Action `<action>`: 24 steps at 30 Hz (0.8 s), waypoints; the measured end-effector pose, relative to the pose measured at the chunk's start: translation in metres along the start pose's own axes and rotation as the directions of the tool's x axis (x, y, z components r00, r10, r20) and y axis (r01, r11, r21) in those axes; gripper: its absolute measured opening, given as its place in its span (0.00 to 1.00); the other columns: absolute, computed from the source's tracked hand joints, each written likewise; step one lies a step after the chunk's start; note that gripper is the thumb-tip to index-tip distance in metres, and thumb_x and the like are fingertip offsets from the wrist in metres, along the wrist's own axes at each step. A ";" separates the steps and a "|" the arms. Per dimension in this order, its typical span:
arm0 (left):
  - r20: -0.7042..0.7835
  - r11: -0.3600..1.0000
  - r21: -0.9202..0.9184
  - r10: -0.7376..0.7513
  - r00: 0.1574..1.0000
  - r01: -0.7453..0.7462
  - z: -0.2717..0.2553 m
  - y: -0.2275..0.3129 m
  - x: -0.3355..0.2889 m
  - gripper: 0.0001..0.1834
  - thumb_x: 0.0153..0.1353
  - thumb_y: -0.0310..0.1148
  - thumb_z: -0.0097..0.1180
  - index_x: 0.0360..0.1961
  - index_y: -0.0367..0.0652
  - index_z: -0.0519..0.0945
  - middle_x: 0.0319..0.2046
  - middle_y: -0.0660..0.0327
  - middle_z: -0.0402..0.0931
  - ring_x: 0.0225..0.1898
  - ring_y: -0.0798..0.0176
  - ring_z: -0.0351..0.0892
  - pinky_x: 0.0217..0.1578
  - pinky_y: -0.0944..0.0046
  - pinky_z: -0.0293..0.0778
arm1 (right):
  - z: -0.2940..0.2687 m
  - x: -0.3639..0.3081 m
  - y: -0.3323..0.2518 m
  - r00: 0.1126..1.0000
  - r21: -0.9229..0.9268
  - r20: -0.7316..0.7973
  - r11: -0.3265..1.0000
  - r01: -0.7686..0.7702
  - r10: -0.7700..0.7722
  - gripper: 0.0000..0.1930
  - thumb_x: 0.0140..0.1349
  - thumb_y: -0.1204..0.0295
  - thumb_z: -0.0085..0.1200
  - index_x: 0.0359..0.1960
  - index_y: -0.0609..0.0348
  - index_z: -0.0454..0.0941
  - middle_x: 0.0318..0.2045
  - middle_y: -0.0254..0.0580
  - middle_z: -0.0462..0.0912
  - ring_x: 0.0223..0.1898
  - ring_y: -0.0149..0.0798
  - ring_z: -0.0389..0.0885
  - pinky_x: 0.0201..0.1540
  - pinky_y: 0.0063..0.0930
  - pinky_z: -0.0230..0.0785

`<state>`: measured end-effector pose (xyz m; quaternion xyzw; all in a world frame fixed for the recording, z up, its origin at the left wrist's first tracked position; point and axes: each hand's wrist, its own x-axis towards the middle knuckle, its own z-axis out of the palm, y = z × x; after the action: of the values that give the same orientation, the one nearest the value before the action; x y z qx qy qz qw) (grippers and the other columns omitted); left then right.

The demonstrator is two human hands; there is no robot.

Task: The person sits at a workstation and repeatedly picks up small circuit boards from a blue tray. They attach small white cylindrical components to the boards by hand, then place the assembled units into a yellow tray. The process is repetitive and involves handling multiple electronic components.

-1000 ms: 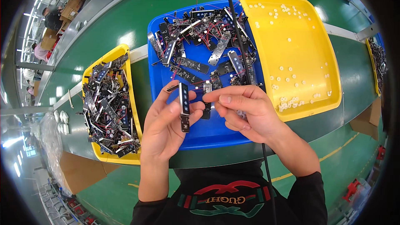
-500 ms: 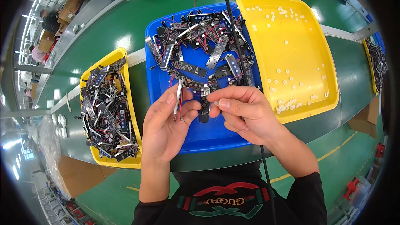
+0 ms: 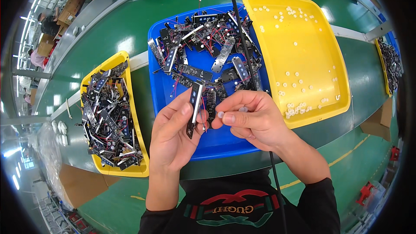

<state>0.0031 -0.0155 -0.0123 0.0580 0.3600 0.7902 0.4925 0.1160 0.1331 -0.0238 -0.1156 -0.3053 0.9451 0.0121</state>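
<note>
Over the near part of a blue tray [image 3: 208, 151], my left hand [image 3: 167, 136] grips a narrow black circuit board [image 3: 193, 106] with a white side edge, thumb on its dark face. A thin red wire hangs beside the board. Just to its right, my right hand [image 3: 264, 119] pinches a small whitish round piece [image 3: 221, 115] between thumb and forefinger. A second such piece [image 3: 243, 109] shows between the fingers behind. Hand and piece are apart from the held board. Many similar boards [image 3: 203, 39] with red wires lie heaped in the blue tray's far part.
On the right, a yellow tray [image 3: 310, 78] holds scattered small white round pieces [image 3: 297, 109]. A smaller yellow tray [image 3: 142, 151] at left is piled with wired boards [image 3: 110, 117]. A black cable [image 3: 237, 13] crosses the blue tray above the green table [image 3: 108, 21].
In my left hand the board has turned from edge-on to show its dark face. My right hand has shifted slightly, and the round pieces in its fingers show more plainly.
</note>
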 end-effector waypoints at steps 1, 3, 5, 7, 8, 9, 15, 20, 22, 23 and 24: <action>-0.003 1.000 0.010 0.001 1.000 -0.001 0.003 0.000 -0.001 0.26 0.59 0.30 0.50 0.56 0.28 0.61 0.33 0.61 0.68 0.34 0.69 0.70 0.37 0.67 0.72 | 0.001 0.000 0.000 1.000 -0.010 -0.002 1.000 0.010 -0.010 0.09 0.56 0.78 0.55 0.39 0.64 0.76 0.31 0.51 0.82 0.15 0.18 0.63 0.15 0.12 0.49; -0.003 1.000 0.005 -0.018 1.000 0.018 0.007 0.001 -0.001 0.27 0.56 0.25 0.50 0.57 0.28 0.60 0.32 0.61 0.68 0.34 0.68 0.71 0.37 0.68 0.73 | 0.001 0.000 0.000 1.000 -0.021 -0.006 0.999 0.028 -0.028 0.09 0.56 0.78 0.55 0.39 0.64 0.76 0.30 0.50 0.81 0.15 0.18 0.62 0.15 0.12 0.48; 0.002 0.998 -0.023 -0.053 0.999 0.053 0.011 0.003 -0.002 0.29 0.53 0.20 0.49 0.57 0.27 0.59 0.31 0.61 0.67 0.35 0.68 0.71 0.36 0.69 0.73 | 0.001 0.000 0.000 0.999 -0.018 -0.007 0.999 0.041 -0.041 0.08 0.57 0.77 0.55 0.38 0.65 0.76 0.30 0.50 0.81 0.15 0.18 0.61 0.15 0.12 0.48; 0.014 0.989 -0.122 -0.082 0.997 0.083 0.011 0.003 -0.001 0.30 0.51 0.19 0.47 0.58 0.27 0.59 0.32 0.60 0.67 0.34 0.67 0.71 0.36 0.70 0.73 | 0.003 0.000 -0.001 0.998 -0.048 -0.030 0.998 0.047 -0.048 0.07 0.57 0.78 0.54 0.37 0.65 0.76 0.28 0.52 0.81 0.12 0.19 0.59 0.14 0.13 0.48; 0.021 0.981 -0.170 -0.095 0.995 0.097 0.012 0.003 -0.001 0.31 0.50 0.18 0.46 0.58 0.27 0.58 0.32 0.60 0.68 0.34 0.67 0.71 0.35 0.70 0.73 | 0.004 0.000 -0.002 0.998 -0.064 -0.041 0.997 0.049 -0.052 0.06 0.57 0.78 0.53 0.36 0.66 0.75 0.27 0.53 0.80 0.11 0.19 0.58 0.13 0.13 0.48; 0.013 0.982 -0.164 -0.089 0.996 0.090 0.012 0.003 -0.002 0.30 0.49 0.18 0.46 0.57 0.27 0.59 0.32 0.60 0.68 0.34 0.67 0.71 0.35 0.70 0.72 | 0.004 0.000 -0.001 0.997 -0.083 -0.045 0.995 0.054 -0.058 0.06 0.57 0.78 0.53 0.36 0.66 0.75 0.27 0.53 0.80 0.11 0.20 0.58 0.13 0.14 0.48; 0.013 0.989 -0.146 -0.032 0.999 0.034 0.005 -0.002 -0.002 0.21 0.52 0.18 0.50 0.50 0.33 0.68 0.33 0.59 0.73 0.35 0.63 0.75 0.35 0.68 0.71 | 0.003 0.000 0.000 0.996 -0.119 -0.063 0.991 0.059 -0.067 0.06 0.59 0.76 0.52 0.35 0.66 0.75 0.25 0.52 0.79 0.11 0.21 0.57 0.13 0.14 0.47; 0.000 0.989 0.121 0.080 0.997 -0.079 0.015 -0.005 -0.003 0.13 0.52 0.20 0.54 0.38 0.41 0.68 0.31 0.62 0.69 0.33 0.65 0.70 0.34 0.68 0.69 | 0.002 -0.001 -0.001 0.996 -0.102 -0.067 0.994 0.045 -0.052 0.08 0.57 0.72 0.56 0.35 0.64 0.76 0.25 0.43 0.79 0.14 0.18 0.58 0.15 0.13 0.46; -0.014 0.988 0.108 0.113 0.993 -0.111 0.015 -0.005 -0.002 0.13 0.50 0.17 0.56 0.36 0.39 0.69 0.32 0.59 0.71 0.33 0.65 0.73 0.34 0.67 0.71 | 0.002 -0.001 -0.001 0.996 -0.111 -0.072 0.992 0.051 -0.060 0.08 0.57 0.72 0.56 0.35 0.64 0.76 0.24 0.41 0.78 0.14 0.18 0.58 0.15 0.13 0.46; -0.021 0.987 0.101 0.129 0.991 -0.126 0.014 -0.006 -0.001 0.13 0.50 0.16 0.57 0.35 0.39 0.70 0.32 0.58 0.73 0.33 0.64 0.75 0.34 0.66 0.72 | 0.002 -0.001 0.000 0.995 -0.116 -0.075 0.992 0.055 -0.064 0.08 0.57 0.72 0.56 0.34 0.64 0.76 0.23 0.40 0.78 0.14 0.18 0.58 0.15 0.13 0.46; -0.024 0.978 0.150 0.151 0.988 -0.146 0.015 -0.007 -0.001 0.12 0.50 0.16 0.57 0.35 0.38 0.70 0.32 0.58 0.73 0.32 0.64 0.75 0.34 0.66 0.72 | 0.002 -0.002 0.000 0.994 -0.121 -0.082 0.991 0.060 -0.071 0.07 0.57 0.72 0.56 0.34 0.63 0.76 0.23 0.39 0.78 0.15 0.18 0.59 0.15 0.13 0.46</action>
<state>0.0155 -0.0073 -0.0057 0.1072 0.4209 0.7967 0.4202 0.1171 0.1316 -0.0219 -0.1468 -0.3636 0.9186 0.0495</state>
